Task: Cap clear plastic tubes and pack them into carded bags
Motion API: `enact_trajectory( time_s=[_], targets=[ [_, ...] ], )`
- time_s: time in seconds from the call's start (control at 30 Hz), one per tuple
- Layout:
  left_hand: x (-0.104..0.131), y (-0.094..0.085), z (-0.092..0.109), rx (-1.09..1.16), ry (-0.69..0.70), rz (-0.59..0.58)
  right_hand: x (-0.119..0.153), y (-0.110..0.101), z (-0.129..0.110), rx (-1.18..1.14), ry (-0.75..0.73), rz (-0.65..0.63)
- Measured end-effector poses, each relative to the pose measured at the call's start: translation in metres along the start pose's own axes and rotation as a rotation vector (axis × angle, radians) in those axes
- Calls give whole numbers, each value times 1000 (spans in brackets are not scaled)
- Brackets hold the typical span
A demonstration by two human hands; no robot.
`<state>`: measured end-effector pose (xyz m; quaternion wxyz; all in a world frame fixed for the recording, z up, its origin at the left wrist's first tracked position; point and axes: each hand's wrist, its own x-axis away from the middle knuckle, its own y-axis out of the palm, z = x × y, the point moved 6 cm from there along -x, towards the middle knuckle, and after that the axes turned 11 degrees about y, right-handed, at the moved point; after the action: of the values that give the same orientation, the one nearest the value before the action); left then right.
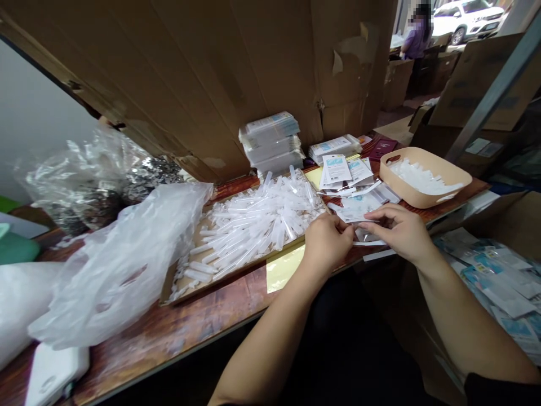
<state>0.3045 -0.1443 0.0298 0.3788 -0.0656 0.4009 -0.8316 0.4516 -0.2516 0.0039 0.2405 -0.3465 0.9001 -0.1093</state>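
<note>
Left hand (pixel 327 239) and right hand (pixel 397 231) pinch a packet (pixel 351 215) between fingers, eight o'clock from the beige basket (pixel 412 193), apparently mid-handling, the next move likely needing steady edges.

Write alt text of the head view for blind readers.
A person's left hand and right hand hold a printed card above a brown table. Left of them lies a cardboard tray heaped with translucent white tubes; beyond the right hand stands a beige basket of white pieces.
</note>
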Motion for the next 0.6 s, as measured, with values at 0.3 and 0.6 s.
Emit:
enact_trajectory(
  time_s=[0.3,0.6],
  targets=[
    [30,9,-13,198,-82,-89,39,-4,1,-106,2,-63],
    [50,30,-35,327,25,-244,73,8,-4,-96,-193,3]
  ],
)
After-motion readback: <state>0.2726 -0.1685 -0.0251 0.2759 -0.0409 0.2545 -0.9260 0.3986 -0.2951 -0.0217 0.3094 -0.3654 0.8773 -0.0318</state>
